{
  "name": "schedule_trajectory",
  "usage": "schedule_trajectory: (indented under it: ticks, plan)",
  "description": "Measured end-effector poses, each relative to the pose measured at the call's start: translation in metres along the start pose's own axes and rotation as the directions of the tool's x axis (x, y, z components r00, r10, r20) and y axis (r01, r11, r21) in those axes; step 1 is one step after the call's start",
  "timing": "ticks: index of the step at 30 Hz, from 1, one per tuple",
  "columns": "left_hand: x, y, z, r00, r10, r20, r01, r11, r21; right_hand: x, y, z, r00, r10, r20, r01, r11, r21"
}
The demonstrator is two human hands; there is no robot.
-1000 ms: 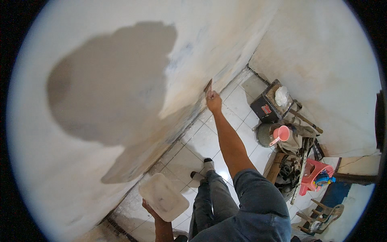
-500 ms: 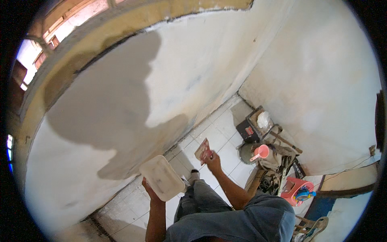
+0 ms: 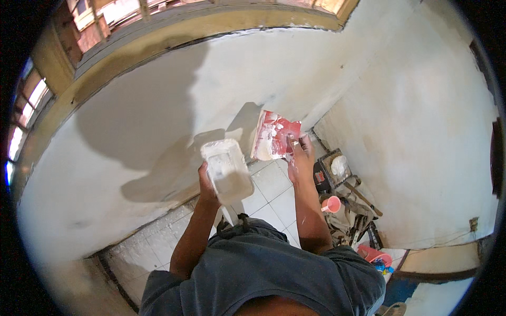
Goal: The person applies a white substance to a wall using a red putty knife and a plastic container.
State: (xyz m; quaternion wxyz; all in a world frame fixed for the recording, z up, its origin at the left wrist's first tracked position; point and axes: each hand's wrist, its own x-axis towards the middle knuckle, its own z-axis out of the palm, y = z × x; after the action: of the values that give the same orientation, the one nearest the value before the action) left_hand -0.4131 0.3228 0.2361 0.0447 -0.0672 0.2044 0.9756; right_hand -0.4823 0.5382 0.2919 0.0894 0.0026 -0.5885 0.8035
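My left hand (image 3: 206, 185) is closed on the left side of a whitish rectangular tub (image 3: 228, 171), whose open side faces me and shows white paste smeared inside. In my right hand (image 3: 300, 158) I grip a red putty spreader (image 3: 274, 131), flat and streaked with white, its whitest edge toward the tub. Tub and spreader are apart, both held up in front of the pale wall (image 3: 237, 73). Some fingers of each hand are hidden behind what they hold.
Below the wall lies a white tiled floor (image 3: 267, 181). To the right stand a black box (image 3: 323, 176) with a white bag (image 3: 340, 166) on it, a pink dipper (image 3: 331, 204), crumpled sacks and a pink container (image 3: 375, 255). A yellowish window ledge (image 3: 211, 29) runs along the top.
The spreader has risen and turned its red face toward me. The tub has moved slightly up and right and tipped, so its inside now shows. My view has shifted too.
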Motion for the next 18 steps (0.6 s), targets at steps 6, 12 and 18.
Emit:
schedule_trajectory:
  ticks: [6,12,18]
  plan:
    - [0.024,-0.005,0.034,0.989,0.032,0.143,-0.032,0.999,0.002,-0.023,-0.031,0.019,0.966,-0.206,0.154,0.255,0.852,-0.458]
    - [0.034,-0.01,0.025,0.979,-0.025,0.204,0.011,0.997,0.07,-0.039,-0.029,0.03,0.925,-0.288,0.249,0.38,0.682,-0.624]
    - [0.034,-0.014,0.028,0.982,0.034,0.185,-0.065,0.984,0.165,-0.043,-0.031,0.033,0.911,-0.307,0.274,0.394,0.462,-0.795]
